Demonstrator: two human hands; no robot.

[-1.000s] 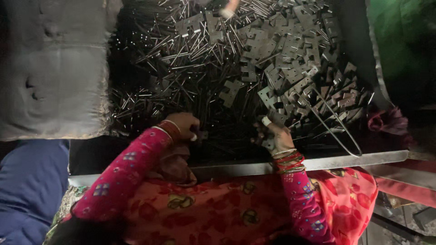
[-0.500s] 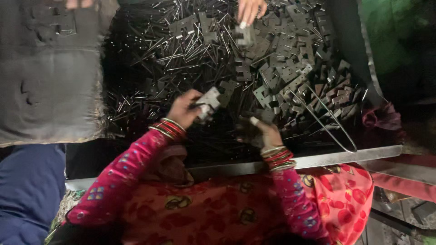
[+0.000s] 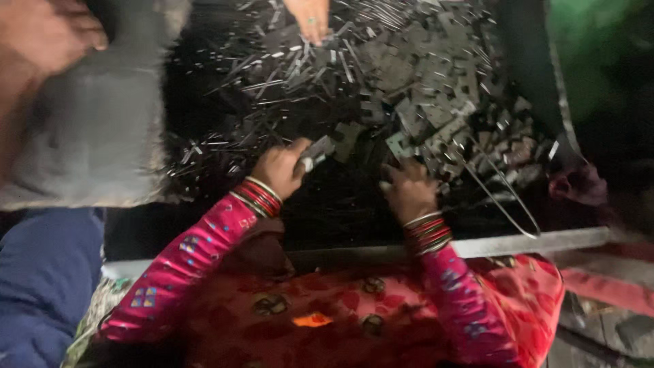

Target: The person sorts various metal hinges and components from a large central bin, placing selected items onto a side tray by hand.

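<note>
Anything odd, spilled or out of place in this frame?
Nothing clearly damaged. Flat metal pieces and thin rods lie in one jumbled heap. The left hand grips a small metal piece; motion blur hides finer detail.

A dark desk (image 3: 354,211) carries the load, edged at the near side by a pale metal rail (image 3: 531,242). Thin metal strips (image 3: 272,75) lie heaped on its left half and flat notched metal plates (image 3: 436,88) pile up on the right, with two bent wires (image 3: 501,191) lying beside the plates.

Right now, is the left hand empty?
No, the left hand grips a small flat metal piece over the dark pile of parts.
</note>
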